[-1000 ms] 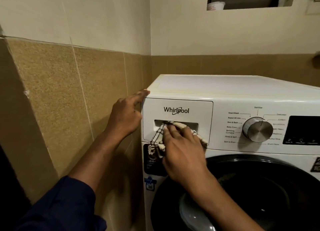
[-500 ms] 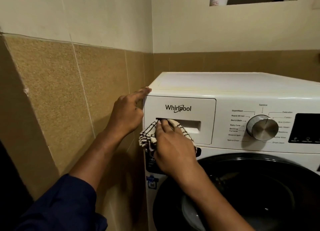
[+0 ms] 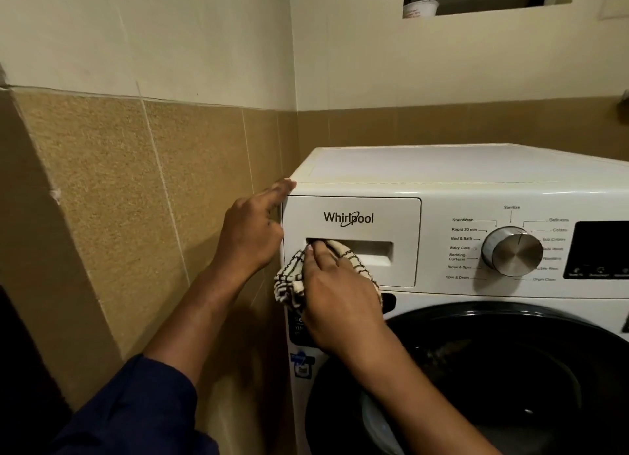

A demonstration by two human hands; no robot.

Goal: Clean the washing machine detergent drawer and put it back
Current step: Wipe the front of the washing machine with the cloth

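Tan tiles point(image 3: 119, 182) flank the left hand point(image 3: 250, 231), whose nearly straight fingers point(image 3: 279, 189) touch the washing machine point(image 3: 442, 165) at its top corner. The right hand point(image 3: 335, 294) grips a checked cloth point(image 3: 289, 281), pressing it into the handle recess of the closed detergent drawer point(image 3: 391, 216).

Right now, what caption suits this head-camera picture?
Right hand holds a striped cloth against the handle recess of the detergent drawer; left hand rests on the washing machine corner.

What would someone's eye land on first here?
The right hand holds a checked cloth in the handle recess of the closed drawer, upper left of the washing machine. The left hand rests on the machine's top left corner, and a silver dial sits right of the drawer.
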